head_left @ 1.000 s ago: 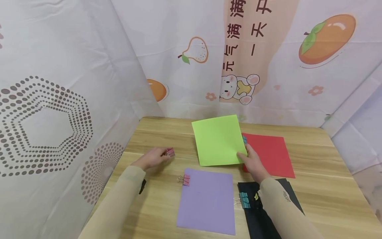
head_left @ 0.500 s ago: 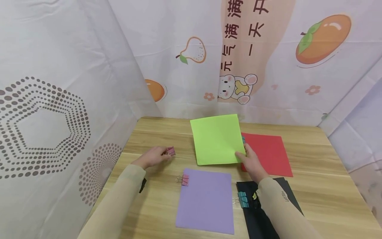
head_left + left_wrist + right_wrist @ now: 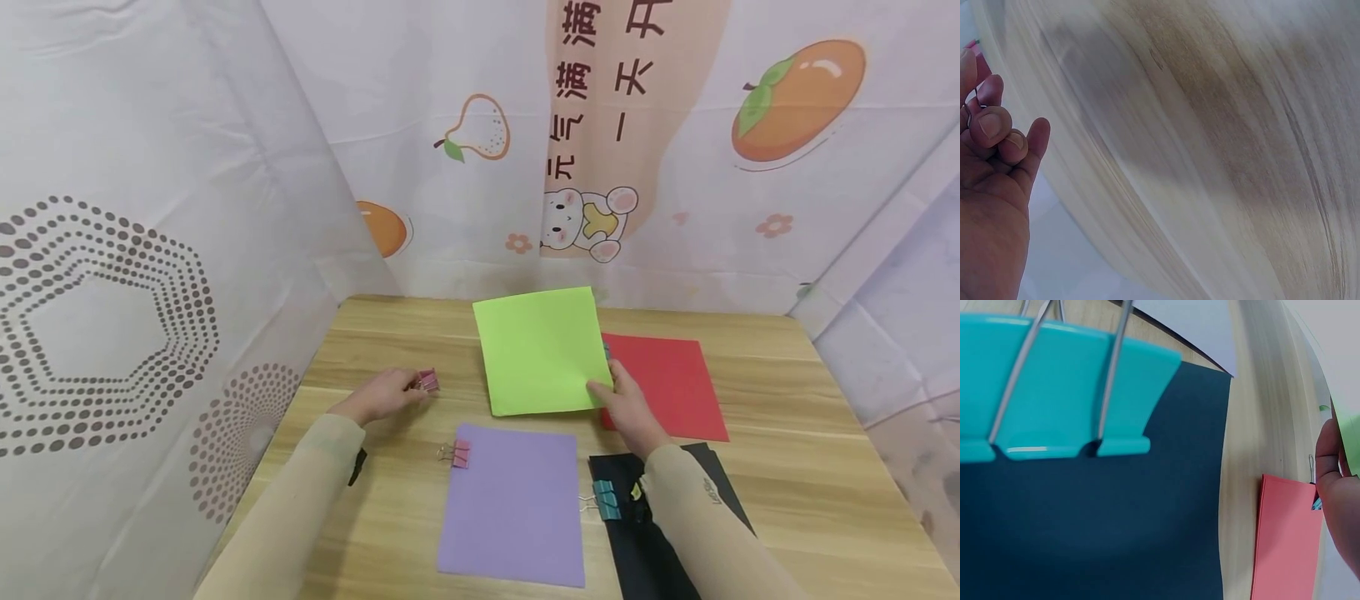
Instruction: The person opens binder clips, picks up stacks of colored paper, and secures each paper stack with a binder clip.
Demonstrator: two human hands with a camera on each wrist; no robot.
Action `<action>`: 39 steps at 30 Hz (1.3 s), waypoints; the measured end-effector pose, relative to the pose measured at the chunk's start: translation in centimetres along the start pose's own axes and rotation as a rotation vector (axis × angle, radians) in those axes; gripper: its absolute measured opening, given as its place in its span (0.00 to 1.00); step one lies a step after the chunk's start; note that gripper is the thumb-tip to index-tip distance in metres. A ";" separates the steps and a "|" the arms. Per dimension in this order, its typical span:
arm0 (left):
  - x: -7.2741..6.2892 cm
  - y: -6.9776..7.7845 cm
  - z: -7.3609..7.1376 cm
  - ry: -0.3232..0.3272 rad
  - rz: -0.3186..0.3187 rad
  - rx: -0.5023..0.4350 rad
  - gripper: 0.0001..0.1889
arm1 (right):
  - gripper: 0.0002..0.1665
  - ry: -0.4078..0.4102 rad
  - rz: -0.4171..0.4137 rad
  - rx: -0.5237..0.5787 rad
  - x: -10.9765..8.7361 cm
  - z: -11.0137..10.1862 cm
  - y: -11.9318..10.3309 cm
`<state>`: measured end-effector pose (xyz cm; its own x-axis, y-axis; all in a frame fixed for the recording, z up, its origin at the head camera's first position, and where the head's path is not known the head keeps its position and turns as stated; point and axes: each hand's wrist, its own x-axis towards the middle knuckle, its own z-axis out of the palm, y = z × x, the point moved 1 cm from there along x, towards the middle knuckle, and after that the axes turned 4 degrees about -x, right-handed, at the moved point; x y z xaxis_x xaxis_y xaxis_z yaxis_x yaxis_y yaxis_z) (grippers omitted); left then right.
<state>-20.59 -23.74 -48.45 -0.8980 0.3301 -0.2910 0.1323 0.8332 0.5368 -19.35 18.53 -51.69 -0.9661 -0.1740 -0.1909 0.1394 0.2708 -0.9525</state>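
Note:
My left hand (image 3: 382,395) pinches a pink binder clip (image 3: 427,381) by its wire handles, over the left side of the table. In the left wrist view the curled fingers (image 3: 991,125) hold the wires, and most of the clip is out of sight. With thumb and fingers my right hand (image 3: 632,410) grips the lower right edge of a bright green sheet stack (image 3: 542,350), tilted up in front of me. No clip shows on the green sheets. Behind that hand lies a red paper stack (image 3: 663,387), its teal clip (image 3: 1317,504) partly hidden.
Purple paper (image 3: 512,508) with a pink clip (image 3: 461,454) on its upper left edge lies in front. Black paper (image 3: 626,550) with a teal clip (image 3: 606,500) sits under my right forearm. A patterned cloth (image 3: 450,208) hangs behind the wooden table (image 3: 795,467).
The whole head view has shifted slightly, so everything sits a little farther left in it. Both hands keep their holds on the pink clip and the green sheets.

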 end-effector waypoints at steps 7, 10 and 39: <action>0.2 0.1 0.1 -0.012 0.010 -0.007 0.11 | 0.23 -0.019 0.013 0.017 0.2 0.0 -0.1; 0.3 0.1 0.1 -0.021 0.000 -0.025 0.11 | 0.23 -0.019 0.016 0.022 0.2 -0.1 -0.2; 1.7 1.2 0.2 -0.036 0.024 -0.068 0.14 | 0.24 -0.004 -0.022 0.024 -0.1 -0.3 0.5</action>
<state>-21.88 -22.11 -48.52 -0.8789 0.3666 -0.3051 0.1236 0.7929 0.5966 -19.27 18.99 -52.08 -0.9682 -0.1832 -0.1702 0.1229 0.2439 -0.9620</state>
